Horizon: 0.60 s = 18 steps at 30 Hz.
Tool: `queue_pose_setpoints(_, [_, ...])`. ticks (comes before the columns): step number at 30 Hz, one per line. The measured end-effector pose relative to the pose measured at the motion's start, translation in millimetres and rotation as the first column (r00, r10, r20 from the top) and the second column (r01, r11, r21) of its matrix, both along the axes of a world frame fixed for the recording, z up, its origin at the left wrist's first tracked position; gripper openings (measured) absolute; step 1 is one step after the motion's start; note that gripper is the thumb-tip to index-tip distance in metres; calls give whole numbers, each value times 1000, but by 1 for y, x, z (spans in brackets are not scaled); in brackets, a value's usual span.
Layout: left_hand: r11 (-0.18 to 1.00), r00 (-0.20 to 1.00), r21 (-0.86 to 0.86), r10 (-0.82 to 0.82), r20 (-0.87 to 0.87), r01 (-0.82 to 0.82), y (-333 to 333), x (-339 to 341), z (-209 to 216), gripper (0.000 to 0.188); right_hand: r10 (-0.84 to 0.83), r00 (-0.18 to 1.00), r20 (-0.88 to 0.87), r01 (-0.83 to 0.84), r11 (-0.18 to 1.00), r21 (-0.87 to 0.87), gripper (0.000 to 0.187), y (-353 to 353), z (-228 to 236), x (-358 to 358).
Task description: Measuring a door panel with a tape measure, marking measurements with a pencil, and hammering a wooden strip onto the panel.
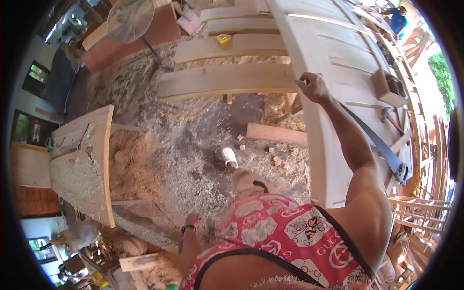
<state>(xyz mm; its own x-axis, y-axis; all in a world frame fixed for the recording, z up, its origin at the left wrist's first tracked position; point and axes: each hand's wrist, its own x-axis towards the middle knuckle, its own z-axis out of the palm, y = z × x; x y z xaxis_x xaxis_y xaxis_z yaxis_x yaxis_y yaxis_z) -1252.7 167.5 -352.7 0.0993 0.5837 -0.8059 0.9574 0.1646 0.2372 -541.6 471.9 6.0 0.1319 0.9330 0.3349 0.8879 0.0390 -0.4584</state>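
Observation:
My right hand point(314, 87) is closed, its fingers curled together at the edge of a large pale wooden panel point(316, 140), beside the end of a long plank point(227, 79). Whether anything small sits in its fingers is hidden. A handsaw point(379, 142) lies on the panel past my right forearm. Near it are a hammer point(392, 122) with a red handle and an open wooden box point(386, 89). My left hand point(192, 220) hangs low at my side, a dark band on its wrist; its fingers are too blurred to read. It touches no tool that I can see.
A yellow tape measure point(223, 38) rests on planks at the far side. Shavings and small wood blocks point(277, 161) litter the floor around my white shoe point(228, 155). A workbench point(79, 169) stands left, a fan point(130, 21) far left. Someone in blue point(398, 22) is far right.

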Motion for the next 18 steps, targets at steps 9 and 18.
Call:
queue_pose_setpoints(9, [419, -311, -773, 743, 593, -476, 302, -5, 175, 42, -409, 112, -906, -236, 874, -424, 21, 192, -57, -188])
queue_pose_setpoints(18, [557, -263, -568, 534, 803, -606, 585, -23, 306, 24, -266, -543, -797, -439, 898, -1, 32, 317, -49, -408])
